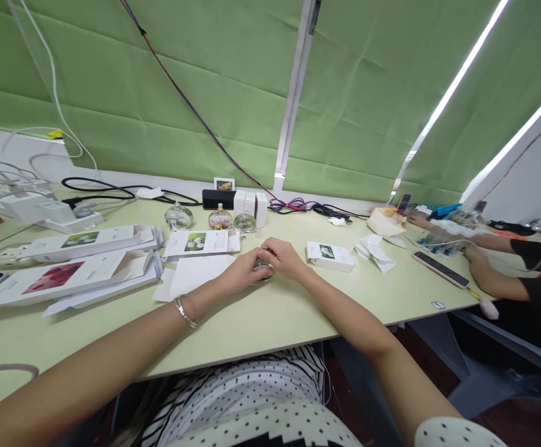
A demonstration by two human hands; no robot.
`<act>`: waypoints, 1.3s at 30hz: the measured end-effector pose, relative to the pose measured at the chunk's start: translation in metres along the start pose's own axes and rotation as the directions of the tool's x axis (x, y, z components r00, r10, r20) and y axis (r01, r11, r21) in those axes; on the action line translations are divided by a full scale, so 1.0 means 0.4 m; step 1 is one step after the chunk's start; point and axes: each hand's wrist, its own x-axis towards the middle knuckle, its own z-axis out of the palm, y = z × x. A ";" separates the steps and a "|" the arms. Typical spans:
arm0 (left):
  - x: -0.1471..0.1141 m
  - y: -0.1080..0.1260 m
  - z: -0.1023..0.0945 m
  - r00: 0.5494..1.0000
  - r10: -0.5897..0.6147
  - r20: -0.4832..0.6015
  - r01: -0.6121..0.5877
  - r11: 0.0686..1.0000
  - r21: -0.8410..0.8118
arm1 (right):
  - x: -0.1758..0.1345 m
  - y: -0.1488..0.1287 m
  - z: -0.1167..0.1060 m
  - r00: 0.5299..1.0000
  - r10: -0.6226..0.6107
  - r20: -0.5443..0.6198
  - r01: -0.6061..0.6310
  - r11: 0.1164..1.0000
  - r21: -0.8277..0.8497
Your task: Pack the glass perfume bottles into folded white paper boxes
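Observation:
Low over the table in front of me, my left hand is closed around a small round glass bottle, mostly covered by the fingers. My right hand meets it from the other side, its fingers bent and pressed together at the bottle's top; the fingertips are partly hidden. Just behind stand similar round glass bottles: a clear one, one with pinkish contents and a greenish one. A white box with a flower picture lies left of my hands, and a smaller flower-printed box lies to the right.
Flattened white cartons pile up at left, near chargers and cables. Small upright white boxes stand at the back. Crumpled paper and a phone lie right, beside a co-worker's arms.

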 end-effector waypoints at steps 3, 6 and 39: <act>0.001 -0.004 -0.003 1.000 -0.011 -0.007 0.012 0.998 0.066 | 0.007 -0.003 -0.036 0.987 0.017 -0.162 -0.003 0.996 0.089; 0.002 -0.010 -0.006 0.998 -0.051 -0.036 0.056 0.986 0.154 | 0.039 0.003 -0.129 0.809 0.104 -0.578 0.011 0.981 0.192; -0.007 -0.068 0.045 0.996 -0.091 0.014 0.091 0.996 0.007 | -0.004 0.104 -0.110 0.867 0.496 0.055 -0.410 0.771 -0.487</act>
